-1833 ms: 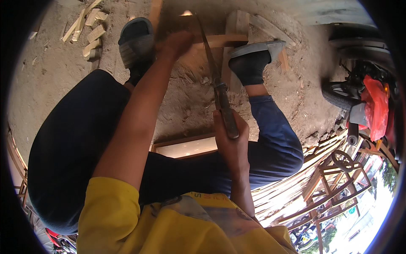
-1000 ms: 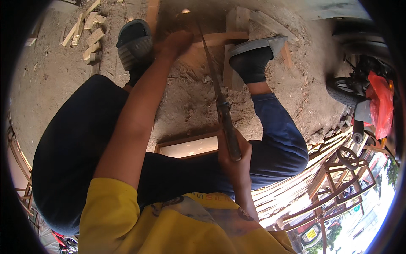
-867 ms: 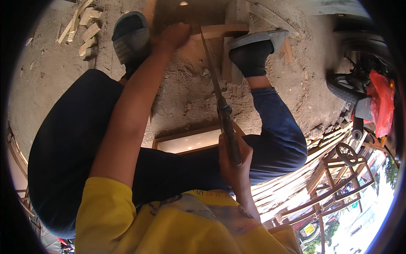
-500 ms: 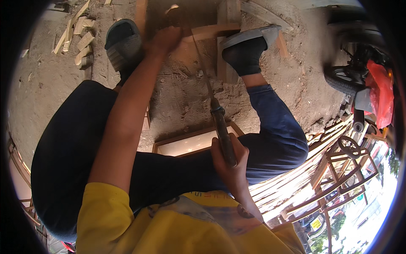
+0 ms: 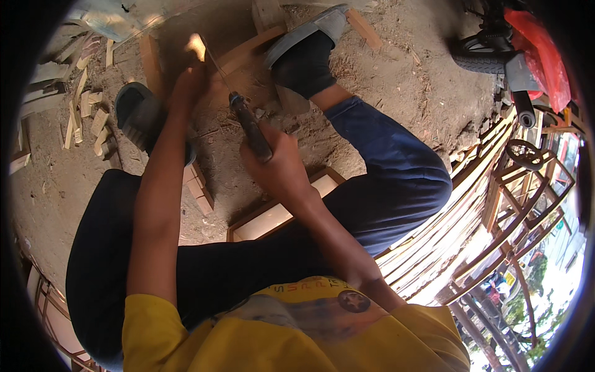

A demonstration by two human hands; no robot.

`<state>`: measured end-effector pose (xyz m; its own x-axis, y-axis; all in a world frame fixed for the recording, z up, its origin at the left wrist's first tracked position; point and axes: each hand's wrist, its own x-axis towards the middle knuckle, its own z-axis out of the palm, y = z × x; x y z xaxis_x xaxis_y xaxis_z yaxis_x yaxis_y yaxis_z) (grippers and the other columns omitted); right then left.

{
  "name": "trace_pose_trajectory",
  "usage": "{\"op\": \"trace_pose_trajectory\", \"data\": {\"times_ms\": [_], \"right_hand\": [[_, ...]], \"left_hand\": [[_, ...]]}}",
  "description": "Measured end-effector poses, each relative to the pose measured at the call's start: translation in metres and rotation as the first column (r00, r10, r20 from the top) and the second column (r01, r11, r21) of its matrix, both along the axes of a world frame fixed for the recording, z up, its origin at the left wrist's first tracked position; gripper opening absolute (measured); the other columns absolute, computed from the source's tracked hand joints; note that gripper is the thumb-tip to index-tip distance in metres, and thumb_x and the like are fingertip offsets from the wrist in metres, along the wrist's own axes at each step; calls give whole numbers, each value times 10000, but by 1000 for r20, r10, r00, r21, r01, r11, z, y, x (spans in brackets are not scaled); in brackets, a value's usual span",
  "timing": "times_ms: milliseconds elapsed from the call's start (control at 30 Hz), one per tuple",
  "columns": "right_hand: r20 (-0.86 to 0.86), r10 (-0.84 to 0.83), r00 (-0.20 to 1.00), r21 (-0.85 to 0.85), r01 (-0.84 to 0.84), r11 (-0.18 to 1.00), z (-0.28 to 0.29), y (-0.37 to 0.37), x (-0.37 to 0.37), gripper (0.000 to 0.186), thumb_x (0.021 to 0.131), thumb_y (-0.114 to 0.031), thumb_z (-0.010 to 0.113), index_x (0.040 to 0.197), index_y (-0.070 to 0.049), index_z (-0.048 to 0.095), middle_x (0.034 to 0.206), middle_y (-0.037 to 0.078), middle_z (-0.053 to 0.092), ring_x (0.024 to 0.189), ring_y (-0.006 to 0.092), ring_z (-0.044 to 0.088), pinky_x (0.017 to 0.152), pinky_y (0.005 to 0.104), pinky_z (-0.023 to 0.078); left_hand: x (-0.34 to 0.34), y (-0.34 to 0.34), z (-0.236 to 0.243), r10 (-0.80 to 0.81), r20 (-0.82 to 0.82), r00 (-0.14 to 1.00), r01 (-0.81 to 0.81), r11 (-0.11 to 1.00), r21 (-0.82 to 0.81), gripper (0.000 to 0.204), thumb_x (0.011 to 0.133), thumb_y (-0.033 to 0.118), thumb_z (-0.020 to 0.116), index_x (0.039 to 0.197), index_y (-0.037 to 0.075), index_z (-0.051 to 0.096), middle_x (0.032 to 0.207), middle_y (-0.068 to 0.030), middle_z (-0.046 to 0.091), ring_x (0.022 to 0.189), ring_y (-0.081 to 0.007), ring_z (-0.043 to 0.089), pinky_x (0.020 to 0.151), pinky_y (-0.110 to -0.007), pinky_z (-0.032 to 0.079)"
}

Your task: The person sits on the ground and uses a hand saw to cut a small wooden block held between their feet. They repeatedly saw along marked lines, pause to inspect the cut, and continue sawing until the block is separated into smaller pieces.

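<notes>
My right hand (image 5: 280, 158) is wrapped round the dark handle of a handsaw (image 5: 251, 128). Its narrow blade runs forward and slightly left across a wooden strip (image 5: 245, 52). Near the blade, on its left side, my left hand (image 5: 188, 85) grips the strip's left part; shadow dims its fingers. The strip's right end rests by a wooden block (image 5: 268, 13), next to my right foot in a grey sandal (image 5: 307, 37). My left sandal (image 5: 136, 108) stands on the ground left of my left forearm.
Wood offcuts (image 5: 93, 121) lie on the dirt floor at the left. A shallow wooden frame (image 5: 282, 217) lies by my legs. Long wooden slats (image 5: 446, 204) are stacked at the right, near a wooden framework (image 5: 527, 211). A wheeled vehicle's tyre (image 5: 480, 64) and a red plastic bag (image 5: 545, 62) stand far right.
My right hand has pushed the saw forward, so less blade shows between the handle and the strip. My left hand stays at the strip. The whole view has shifted.
</notes>
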<state>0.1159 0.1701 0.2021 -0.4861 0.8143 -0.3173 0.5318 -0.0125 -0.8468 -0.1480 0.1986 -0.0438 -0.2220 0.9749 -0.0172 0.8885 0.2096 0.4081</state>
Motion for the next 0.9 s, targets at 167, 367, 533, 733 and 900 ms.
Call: {"op": "trace_pose_trajectory", "data": {"times_ms": [167,367,533,733,900], "right_hand": [[-202,73,977,23,-70,997,-12,4,-5,180,821,-94,651,942,13,571,678,176,610,614,333,643,595,390,480],[-111,105,988,63,-99,993,-20,-4,1,238,846,-185,690,933,2,573,691,170,624,655,388,638,599,426,485],[-55,120,991,117,-113,987,-21,-2,-14,226,872,-206,663,912,3,587,651,176,613,660,395,630,582,425,491],[19,49,999,-61,-47,997,35,-34,58,163,853,-129,642,914,18,608,659,205,620,664,400,645,583,413,502],[8,35,999,-32,-35,999,5,-14,32,154,849,-110,645,933,17,621,674,198,631,650,346,675,579,388,505]], "left_hand": [[7,-4,24,47,100,994,-41,998,-56,144,806,73,572,927,5,611,797,-221,654,782,-395,661,652,-474,527],[7,-6,26,-31,81,996,26,997,69,161,797,62,559,938,-1,606,791,-217,656,786,-395,658,646,-473,524],[-18,-10,-10,33,345,938,-48,998,36,201,792,86,613,979,14,594,781,-212,651,788,-395,655,640,-461,524],[6,-6,29,-79,125,989,70,995,76,294,818,224,677,1029,44,580,803,-196,652,784,-389,657,625,-464,525],[-13,-4,-13,-46,59,997,46,999,13,330,802,253,702,1051,77,575,841,-196,658,786,-391,656,621,-476,529]]}}
